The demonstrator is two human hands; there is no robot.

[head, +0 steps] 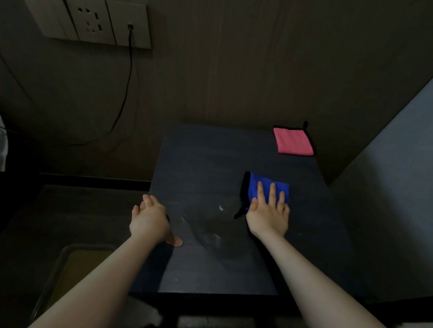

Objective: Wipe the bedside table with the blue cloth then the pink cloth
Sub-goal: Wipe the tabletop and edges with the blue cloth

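The dark worktop (210, 158) of the bedside table stands in a corner, its back edge against a brown panelled wall (243, 63) and a grey wall (403, 151) along its right side. A wet smear (210, 230) glistens near the front centre of the top. The left hand (150, 220) rests over the worktop's left edge, fingers (147, 200) loosely together and holding nothing, thumb flat on the surface. The right hand (268, 216) presses palm-down on the blue cloth (257, 186), fingers slightly spread across it, right of centre. The pink cloth (293, 142) lies folded in the far right corner, well apart from the blue one. A wall socket (89, 19) with a black cable (127, 80) plugged in sits up left.
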